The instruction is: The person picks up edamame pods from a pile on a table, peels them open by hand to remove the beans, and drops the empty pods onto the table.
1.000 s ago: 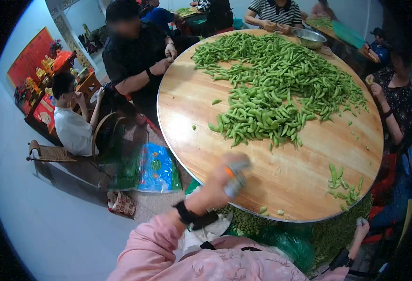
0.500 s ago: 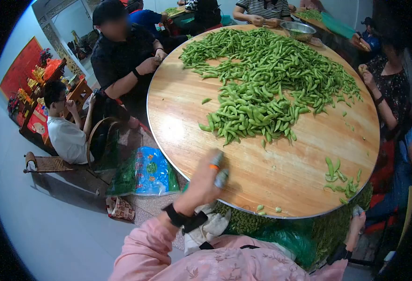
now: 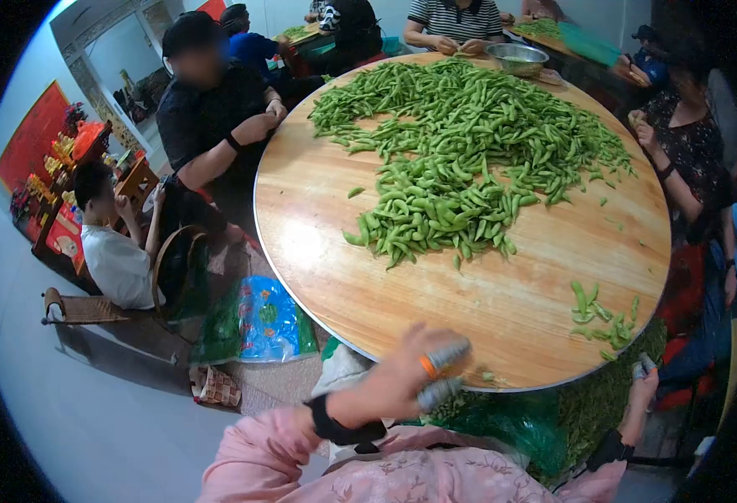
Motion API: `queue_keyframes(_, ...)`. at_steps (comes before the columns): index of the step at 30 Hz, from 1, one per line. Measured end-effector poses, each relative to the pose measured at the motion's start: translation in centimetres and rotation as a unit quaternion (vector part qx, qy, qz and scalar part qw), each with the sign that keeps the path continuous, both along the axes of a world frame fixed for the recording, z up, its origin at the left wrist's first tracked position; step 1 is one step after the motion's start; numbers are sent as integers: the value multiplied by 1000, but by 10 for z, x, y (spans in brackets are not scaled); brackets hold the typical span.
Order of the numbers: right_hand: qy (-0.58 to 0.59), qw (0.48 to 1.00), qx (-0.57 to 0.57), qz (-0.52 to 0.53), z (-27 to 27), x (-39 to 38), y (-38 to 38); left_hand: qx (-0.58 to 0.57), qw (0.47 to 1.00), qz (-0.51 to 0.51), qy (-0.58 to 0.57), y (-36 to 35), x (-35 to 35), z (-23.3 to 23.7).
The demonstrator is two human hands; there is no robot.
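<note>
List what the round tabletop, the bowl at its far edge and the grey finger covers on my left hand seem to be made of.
Round tabletop: probably wood, or a wood-look laminate; smooth and slightly glossy, judging by grain and bright glare.
Bowl: likely metal, perhaps stainless steel, given its grey, shiny side.
Grey finger covers: perhaps tape or foil, dull silvery; blur leaves it open.

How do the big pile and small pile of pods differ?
The big pile covers much of the table, the small pile one patch. The big pile is heaped, the small pile scattered. The big pile lies mostly farther off, the small pile nearer, at right. Both are green.
</note>
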State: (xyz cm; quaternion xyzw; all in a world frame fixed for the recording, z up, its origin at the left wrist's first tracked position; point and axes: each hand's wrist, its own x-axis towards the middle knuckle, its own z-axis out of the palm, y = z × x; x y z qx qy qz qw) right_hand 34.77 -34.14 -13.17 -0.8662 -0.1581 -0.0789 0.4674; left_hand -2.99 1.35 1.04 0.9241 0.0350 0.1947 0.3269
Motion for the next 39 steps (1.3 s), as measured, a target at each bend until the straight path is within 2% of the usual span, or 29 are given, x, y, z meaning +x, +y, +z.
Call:
queue_keyframes(2,10,1000,25,3,9,-11,3,12,993,78,-93,33,9,13)
queue_keyframes(4,138,989,-20,-40,31,-24,10,68,986,136,-74,69,21,24)
queue_keyframes(5,137,989,-18,-45,25,-21,7,104,981,148,-75,82,31,34)
queue_keyframes(6,129,991,-15,-23,14,-16,3,159,974,133,-86,98,43,37)
queue_keyframes(8,120,993,-11,-4,12,-18,2,158,976,126,-76,117,67,43)
queue_keyframes(10,142,989,38,1,29,-36,21,213,968,124,-38,133,91,37)
queue_keyframes(11,143,990,12,-10,43,-46,32,210,969,121,-38,134,99,33)
queue_keyframes(13,146,989,27,-2,42,-48,31,222,948,101,205,137,112,26)
queue_keyframes(14,150,988,43,9,41,-48,31,222,948,98,205,136,113,16)
queue_keyframes(16,150,987,62,12,47,-52,31,311,948,55,28,122,105,-5)
queue_keyframes(21,144,985,99,-9,75,-68,50,297,952,44,62,102,67,-7)
queue_keyframes(24,123,985,115,44,100,-86,75,341,936,76,36,87,52,10)
queue_keyframes(26,0,984,110,140,113,-99,93,348,931,97,44,83,45,11)
queue_keyframes(28,7,983,116,141,117,-112,107,316,935,147,63,80,41,13)
queue_keyframes(30,40,968,108,221,131,-134,128,282,948,145,25,72,39,15)
queue_keyframes(31,95,955,110,260,138,-146,140,128,978,160,22,64,38,14)
queue_keyframes(32,143,939,111,293,145,-156,150,-28,986,164,15,55,40,14)
queue_keyframes(34,222,889,199,348,139,-174,175,-78,989,121,19,32,40,26)
queue_keyframes(35,350,812,260,388,136,-178,184,-92,991,94,2,25,39,15)
queue_keyframes(36,329,810,219,433,133,-183,193,-99,992,76,16,14,40,17)
queue_keyframes(37,376,768,244,457,135,-189,201,-148,985,79,42,3,40,21)
queue_keyframes(39,378,736,251,502,140,-198,214,-176,979,59,80,-5,38,8)
